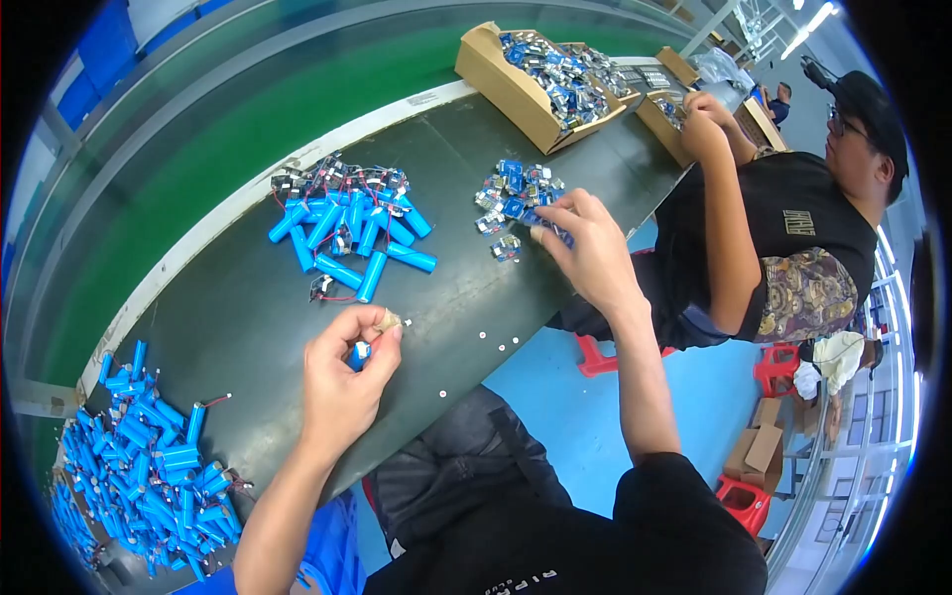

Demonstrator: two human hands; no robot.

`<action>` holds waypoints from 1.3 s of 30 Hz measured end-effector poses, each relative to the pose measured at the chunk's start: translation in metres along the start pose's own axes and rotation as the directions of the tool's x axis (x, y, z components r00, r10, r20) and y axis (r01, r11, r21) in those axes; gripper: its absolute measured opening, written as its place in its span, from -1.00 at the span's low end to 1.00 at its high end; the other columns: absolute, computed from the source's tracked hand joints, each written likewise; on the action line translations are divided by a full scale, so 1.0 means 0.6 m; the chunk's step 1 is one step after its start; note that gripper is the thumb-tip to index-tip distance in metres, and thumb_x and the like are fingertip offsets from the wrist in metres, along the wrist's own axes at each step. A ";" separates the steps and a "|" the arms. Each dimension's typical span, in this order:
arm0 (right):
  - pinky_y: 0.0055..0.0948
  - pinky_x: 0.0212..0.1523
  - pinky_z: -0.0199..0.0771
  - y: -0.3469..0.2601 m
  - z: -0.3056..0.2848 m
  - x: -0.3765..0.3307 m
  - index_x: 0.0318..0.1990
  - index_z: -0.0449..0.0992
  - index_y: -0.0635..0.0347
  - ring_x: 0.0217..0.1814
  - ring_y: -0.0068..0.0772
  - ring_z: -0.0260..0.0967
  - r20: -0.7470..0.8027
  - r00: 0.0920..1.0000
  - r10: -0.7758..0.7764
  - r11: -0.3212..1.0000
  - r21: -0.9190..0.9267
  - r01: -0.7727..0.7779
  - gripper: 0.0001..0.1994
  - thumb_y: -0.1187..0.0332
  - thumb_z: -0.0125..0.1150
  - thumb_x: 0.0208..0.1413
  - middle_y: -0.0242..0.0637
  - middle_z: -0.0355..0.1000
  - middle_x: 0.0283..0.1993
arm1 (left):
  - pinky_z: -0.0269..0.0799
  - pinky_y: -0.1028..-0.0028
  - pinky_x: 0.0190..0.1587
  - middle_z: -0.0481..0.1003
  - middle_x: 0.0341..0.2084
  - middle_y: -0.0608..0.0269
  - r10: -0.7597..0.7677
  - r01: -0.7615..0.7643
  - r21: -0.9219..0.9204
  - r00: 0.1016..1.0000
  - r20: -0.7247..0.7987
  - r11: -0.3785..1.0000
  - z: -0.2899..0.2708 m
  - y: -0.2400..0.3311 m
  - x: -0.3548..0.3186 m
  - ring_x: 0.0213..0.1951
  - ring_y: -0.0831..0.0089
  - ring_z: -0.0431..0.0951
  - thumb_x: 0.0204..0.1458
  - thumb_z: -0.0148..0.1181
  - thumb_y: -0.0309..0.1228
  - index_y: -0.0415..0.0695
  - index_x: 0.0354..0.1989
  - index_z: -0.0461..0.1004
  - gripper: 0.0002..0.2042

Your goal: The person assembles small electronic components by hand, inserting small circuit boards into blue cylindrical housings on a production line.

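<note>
My left hand (342, 372) is closed around a blue cylindrical battery (360, 354), most of which is hidden by the palm and fingers; a tan cover shows on a fingertip. Over the small pile of blue-and-silver circuit boards (511, 193), my right hand (592, 253) pinches a blue board (558, 232) between thumb and fingers. One separate board (505, 248) lies just left of that hand. Beyond my left hand, a heap of blue batteries (372, 248) with red and black wires rests on the dark table (446, 297).
A larger heap of blue batteries (159, 466) lies at the left. An open cardboard box (511, 89) full of boards stands at the far side. At right, a person (734, 218) works beside another box (662, 124). Small white bits (483, 335) dot the table's near edge.
</note>
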State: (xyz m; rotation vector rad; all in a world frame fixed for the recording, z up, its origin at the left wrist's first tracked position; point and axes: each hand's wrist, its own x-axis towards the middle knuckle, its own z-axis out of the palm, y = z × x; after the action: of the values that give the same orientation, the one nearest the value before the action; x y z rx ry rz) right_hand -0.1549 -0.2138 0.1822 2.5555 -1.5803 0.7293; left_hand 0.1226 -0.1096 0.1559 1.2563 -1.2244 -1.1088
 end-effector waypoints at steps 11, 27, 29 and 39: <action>-0.45 -0.21 0.51 -0.135 0.043 -0.011 0.01 0.42 0.34 -0.24 -0.35 0.54 0.497 0.863 0.085 0.052 0.863 -0.502 -0.76 0.45 0.02 0.24 -0.02 0.54 -0.11 | 0.20 0.67 -0.42 0.40 -0.53 0.48 0.003 -0.010 -0.086 0.996 -0.090 0.996 -0.011 0.005 -0.003 -0.46 0.76 0.32 0.09 0.20 -0.57 -0.29 -0.27 0.49 -0.92; -0.49 0.09 0.35 -0.231 0.097 -0.028 0.10 0.49 0.36 0.08 -0.47 0.36 0.337 0.941 0.004 0.025 0.941 -0.337 -0.65 0.64 0.06 0.14 -0.23 0.41 0.05 | 0.36 0.63 -0.25 0.52 -0.40 0.31 0.312 -0.279 0.194 0.936 -0.165 0.940 -0.009 -0.010 -0.002 -0.35 0.66 0.43 0.08 0.19 -0.64 -0.35 -0.18 0.49 -0.86; -0.51 0.06 0.35 -0.228 0.100 -0.027 0.09 0.49 0.37 0.05 -0.49 0.36 0.329 0.944 -0.002 0.084 0.941 -0.328 -0.66 0.64 0.06 0.14 -0.24 0.41 0.04 | 0.37 0.63 -0.28 0.51 -0.42 0.30 0.179 -0.176 0.031 0.964 -0.197 0.984 -0.008 -0.011 -0.002 -0.38 0.66 0.43 0.10 0.20 -0.60 -0.34 -0.18 0.48 -0.86; -0.40 0.01 0.33 -0.194 0.072 -0.020 -0.13 0.62 0.22 -0.07 -0.33 0.39 0.061 0.998 -0.016 0.781 0.624 -0.025 -0.71 0.54 0.31 -0.09 -0.25 0.43 -0.15 | 0.32 0.55 -0.54 0.41 -0.65 0.31 -0.247 0.289 -0.538 0.957 0.150 0.792 -0.031 0.000 0.017 -0.69 0.59 0.36 0.16 0.12 -0.43 -0.25 -0.29 0.46 -0.87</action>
State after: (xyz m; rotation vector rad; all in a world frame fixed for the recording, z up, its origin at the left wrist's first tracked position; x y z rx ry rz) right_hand -0.0442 -0.1606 0.1623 3.0315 -1.5530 1.3962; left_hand 0.1419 -0.1186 0.1574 0.9508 -0.6910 -1.5949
